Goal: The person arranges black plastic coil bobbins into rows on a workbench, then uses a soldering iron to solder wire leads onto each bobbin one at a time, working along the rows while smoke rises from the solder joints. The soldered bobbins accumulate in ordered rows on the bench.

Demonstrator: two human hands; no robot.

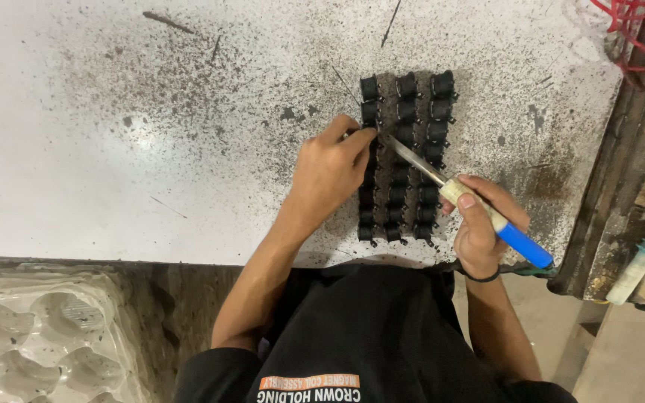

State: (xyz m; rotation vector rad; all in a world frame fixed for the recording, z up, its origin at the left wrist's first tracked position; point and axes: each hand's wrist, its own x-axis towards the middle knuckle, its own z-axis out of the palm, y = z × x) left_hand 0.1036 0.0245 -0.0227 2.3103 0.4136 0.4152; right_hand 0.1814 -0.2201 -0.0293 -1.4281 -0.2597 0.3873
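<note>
— Where three rows of small black plastic coil bobbins [401, 160] lie on the speckled white table [113, 149], what grips?

— Left hand [330, 172] pinches one bobbin; right hand [479, 224] clasps a blue-handled soldering iron [472, 201], tip at the left row.

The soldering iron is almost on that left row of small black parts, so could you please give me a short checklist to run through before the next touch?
1. Soldering iron gripped on its handle, away from the metal shaft: ok, the right hand holds the pale and blue handle.
2. Tip on the intended part: cannot tell, the tip ends beside the left hand's fingertips and the contact is too small to see.
3. Left hand clear of the hot tip: not ok, its fingers sit right next to it.
4. Black parts lined up: ok, three rows lie on the white table.
5. Cord free: cannot tell, it runs off at the table edge.
</note>
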